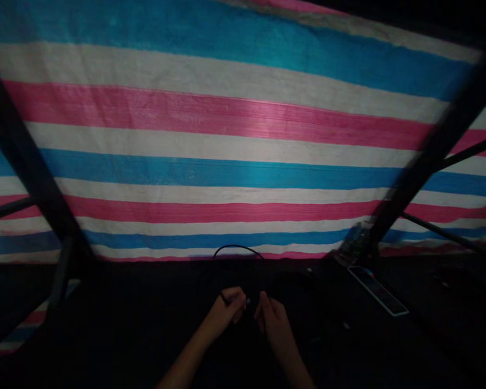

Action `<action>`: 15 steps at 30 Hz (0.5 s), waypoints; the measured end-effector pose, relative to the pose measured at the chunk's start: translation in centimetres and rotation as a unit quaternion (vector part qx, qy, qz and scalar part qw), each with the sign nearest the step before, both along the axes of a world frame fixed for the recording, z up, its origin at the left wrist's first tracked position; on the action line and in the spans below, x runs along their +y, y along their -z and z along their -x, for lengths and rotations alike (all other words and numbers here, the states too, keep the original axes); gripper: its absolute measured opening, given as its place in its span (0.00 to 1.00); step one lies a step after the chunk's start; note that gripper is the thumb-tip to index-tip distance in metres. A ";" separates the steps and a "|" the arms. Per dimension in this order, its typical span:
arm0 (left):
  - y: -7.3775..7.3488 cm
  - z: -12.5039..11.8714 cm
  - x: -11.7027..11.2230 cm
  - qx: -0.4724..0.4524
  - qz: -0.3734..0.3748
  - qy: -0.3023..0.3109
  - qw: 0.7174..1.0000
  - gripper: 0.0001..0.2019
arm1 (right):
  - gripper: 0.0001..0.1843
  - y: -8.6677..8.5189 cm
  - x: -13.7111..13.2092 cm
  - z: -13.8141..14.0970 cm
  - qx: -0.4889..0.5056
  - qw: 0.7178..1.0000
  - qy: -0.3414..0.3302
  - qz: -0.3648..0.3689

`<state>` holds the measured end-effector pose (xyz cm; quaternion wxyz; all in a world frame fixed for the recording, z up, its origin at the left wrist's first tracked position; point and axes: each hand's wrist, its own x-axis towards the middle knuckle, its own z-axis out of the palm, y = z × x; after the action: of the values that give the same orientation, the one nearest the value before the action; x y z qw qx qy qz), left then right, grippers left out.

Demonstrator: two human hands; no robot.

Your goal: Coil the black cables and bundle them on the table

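Note:
My left hand (229, 307) is closed in a pinch around a thin black cable (238, 246). A small shiny tip (248, 301), which looks like a metal plug, pokes out beside its fingers toward the right. Just across a narrow gap, my right hand (272, 316) is closed too, thumb pressed to the fingers, with a thin dark strand at it that looks like the same cable. Behind both hands the cable arches up in a loop against the striped sheet. Deep shadow hides the rest of it.
A phone with a pale edge (378, 292) lies to the right on the dark surface (137, 324). Behind it leans a clear plastic bottle (354, 243). Dark frame posts (40, 162) slant at both sides, before a blue, white and pink striped sheet (235, 173). A small pale piece (345, 325) lies at right.

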<state>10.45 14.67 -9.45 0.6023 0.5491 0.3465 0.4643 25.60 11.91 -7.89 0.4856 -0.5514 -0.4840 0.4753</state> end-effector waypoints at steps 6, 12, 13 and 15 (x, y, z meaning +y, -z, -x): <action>0.0 -0.8 -0.7 -0.089 0.013 0.009 0.996 0.31 | 0.35 -0.8 -2.6 2.8 -0.118 0.982 -0.128 -0.069; -0.7 -0.3 0.0 -0.115 0.043 -0.013 0.992 0.23 | 0.31 1.4 -4.5 3.7 -0.129 0.983 -0.128 0.009; -0.9 -0.1 0.1 -0.133 0.049 -0.039 0.989 0.21 | 0.30 1.6 -5.0 3.3 -0.117 0.985 -0.125 0.021; -1.2 0.7 0.6 -0.182 0.059 -0.105 0.976 0.19 | 0.24 1.7 -6.4 2.4 -0.075 0.985 -0.145 0.049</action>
<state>9.76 15.29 -8.25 0.6342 0.3798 0.3137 0.5959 23.18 5.47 -9.57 0.3464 -0.5327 -0.5697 0.5212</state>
